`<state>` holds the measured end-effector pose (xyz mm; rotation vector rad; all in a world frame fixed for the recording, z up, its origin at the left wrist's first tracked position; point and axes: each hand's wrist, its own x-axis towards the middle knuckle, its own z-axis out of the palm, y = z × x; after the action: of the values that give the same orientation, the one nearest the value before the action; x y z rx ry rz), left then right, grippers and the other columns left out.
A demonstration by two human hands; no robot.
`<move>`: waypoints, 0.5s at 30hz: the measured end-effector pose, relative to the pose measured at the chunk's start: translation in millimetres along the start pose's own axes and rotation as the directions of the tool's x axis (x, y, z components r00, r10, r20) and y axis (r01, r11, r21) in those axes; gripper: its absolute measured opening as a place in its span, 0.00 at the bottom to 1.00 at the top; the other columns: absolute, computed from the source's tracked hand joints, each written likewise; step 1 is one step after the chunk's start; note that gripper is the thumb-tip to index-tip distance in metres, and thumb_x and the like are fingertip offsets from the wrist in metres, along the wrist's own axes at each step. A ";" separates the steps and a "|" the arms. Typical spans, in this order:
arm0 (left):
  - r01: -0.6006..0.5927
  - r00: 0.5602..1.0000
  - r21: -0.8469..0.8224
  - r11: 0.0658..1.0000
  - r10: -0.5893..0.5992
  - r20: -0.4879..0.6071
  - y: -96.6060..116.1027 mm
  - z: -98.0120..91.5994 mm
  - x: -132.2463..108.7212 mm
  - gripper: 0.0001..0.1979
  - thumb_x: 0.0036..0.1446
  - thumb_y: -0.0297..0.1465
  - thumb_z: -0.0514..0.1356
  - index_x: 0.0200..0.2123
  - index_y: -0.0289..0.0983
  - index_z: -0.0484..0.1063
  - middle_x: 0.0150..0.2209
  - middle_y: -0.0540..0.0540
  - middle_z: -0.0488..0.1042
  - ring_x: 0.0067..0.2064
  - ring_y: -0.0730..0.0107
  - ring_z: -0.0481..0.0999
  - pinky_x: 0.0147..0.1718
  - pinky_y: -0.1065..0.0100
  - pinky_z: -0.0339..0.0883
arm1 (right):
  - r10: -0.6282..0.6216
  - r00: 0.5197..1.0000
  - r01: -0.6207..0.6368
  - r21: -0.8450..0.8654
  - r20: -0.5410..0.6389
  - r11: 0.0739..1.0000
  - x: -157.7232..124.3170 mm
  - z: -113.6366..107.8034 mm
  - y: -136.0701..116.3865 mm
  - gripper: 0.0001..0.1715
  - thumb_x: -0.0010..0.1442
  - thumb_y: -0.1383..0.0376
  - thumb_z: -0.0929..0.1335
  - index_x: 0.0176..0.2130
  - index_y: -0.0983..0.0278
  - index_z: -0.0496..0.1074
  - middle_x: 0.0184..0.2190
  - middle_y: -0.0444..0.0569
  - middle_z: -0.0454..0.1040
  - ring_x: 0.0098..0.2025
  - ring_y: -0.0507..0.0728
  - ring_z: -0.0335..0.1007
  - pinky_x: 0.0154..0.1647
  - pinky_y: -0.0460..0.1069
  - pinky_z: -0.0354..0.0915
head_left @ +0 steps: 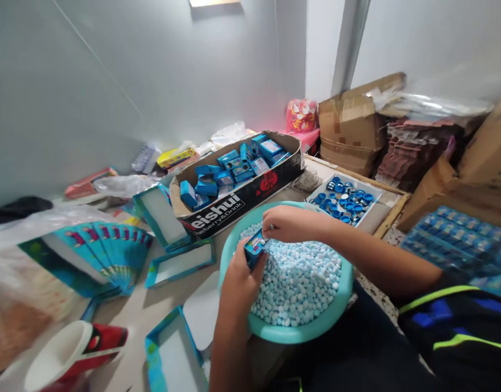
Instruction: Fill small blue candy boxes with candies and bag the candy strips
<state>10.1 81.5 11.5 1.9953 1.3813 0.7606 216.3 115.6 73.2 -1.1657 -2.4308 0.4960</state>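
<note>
My left hand (242, 272) is wrapped around a small blue printed box (255, 243), holding it tilted over the basin. My right hand (281, 222) is closed with its fingertips at the box's upper end; whatever they pinch is hidden. Below both hands is a turquoise plastic basin (291, 336) full of small pale blue and white candies (297, 283). Behind it stands a long black carton (234, 209) holding several similar blue boxes (224, 178). To the right, a white tray (367, 215) contains many loose blue round caps (344, 198).
Open blue-edged display boxes (181, 267) lie left of the basin, beside a fan of blue printed packs (111, 245). A red and white paper cup (77, 351) is at the front left. Cardboard boxes (350, 125) and wrapped blue packs (458, 239) are on the right.
</note>
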 end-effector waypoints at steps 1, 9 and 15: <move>0.007 1.000 -0.002 1.000 -0.007 -0.004 0.6 -0.2 0.3 0.26 0.63 0.43 0.59 0.60 0.40 0.63 0.55 0.38 0.74 0.56 0.52 0.74 0.56 0.53 0.67 | 0.018 0.999 -0.017 -0.026 0.035 1.000 3.7 -4.4 -1.5 0.12 0.58 0.74 0.68 0.27 0.63 0.79 0.28 0.46 0.76 0.30 0.52 0.67 0.31 0.48 0.61; 0.041 0.999 -0.005 0.999 -0.041 -0.015 6.9 0.4 -0.7 0.26 0.63 0.42 0.60 0.61 0.39 0.63 0.55 0.39 0.74 0.57 0.52 0.74 0.56 0.55 0.67 | 0.189 0.962 -0.133 0.264 -0.197 0.955 1.6 7.7 -0.8 0.13 0.52 0.78 0.69 0.29 0.61 0.78 0.28 0.41 0.79 0.30 0.52 0.72 0.31 0.46 0.64; -0.001 1.000 -0.025 1.000 0.001 0.015 3.8 0.2 -0.8 0.24 0.64 0.42 0.59 0.60 0.42 0.63 0.57 0.40 0.74 0.58 0.53 0.73 0.56 0.56 0.66 | 0.224 0.943 -0.055 0.544 -0.248 0.837 -8.8 27.2 6.4 0.06 0.58 0.61 0.73 0.34 0.61 0.78 0.29 0.43 0.78 0.31 0.53 0.73 0.33 0.47 0.69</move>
<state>12.3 79.6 14.2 1.9787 1.3556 0.7587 212.2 108.5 45.1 -1.0780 -1.7835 0.8978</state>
